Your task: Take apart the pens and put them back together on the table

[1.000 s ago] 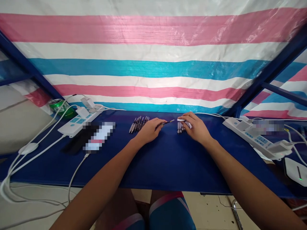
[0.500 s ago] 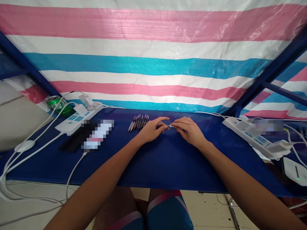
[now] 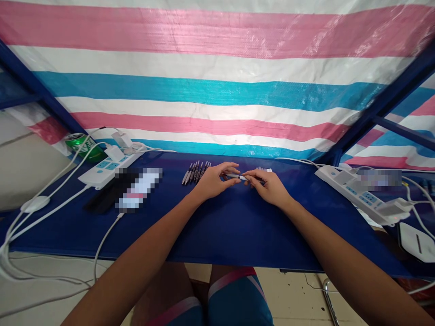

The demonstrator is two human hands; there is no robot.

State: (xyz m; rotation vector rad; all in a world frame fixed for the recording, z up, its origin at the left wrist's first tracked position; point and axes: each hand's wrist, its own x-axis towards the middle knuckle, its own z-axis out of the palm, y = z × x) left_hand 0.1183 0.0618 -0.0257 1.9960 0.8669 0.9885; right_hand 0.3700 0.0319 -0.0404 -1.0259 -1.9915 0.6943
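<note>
My left hand [image 3: 214,180] and my right hand [image 3: 267,184] meet at the middle of the blue table [image 3: 217,226]. Both pinch one thin pen [image 3: 238,177] that lies crosswise between the fingertips, with a white cap at the right-hand end. To the left of my left hand lies a row of several dark pens [image 3: 196,172]. Just beyond my right hand lie several white-capped pens [image 3: 264,170], partly hidden by the fingers.
A white power strip [image 3: 105,168] with plugs and cables and a green can [image 3: 80,144] sit far left. A blurred flat object [image 3: 134,190] lies beside them. Another power strip [image 3: 360,194] and a white device [image 3: 416,242] are on the right. A striped tarp hangs behind.
My hands came together: a second ago the left held a dark pen and the right a white cap, apart; now both grip the one pen with the cap on its end.
</note>
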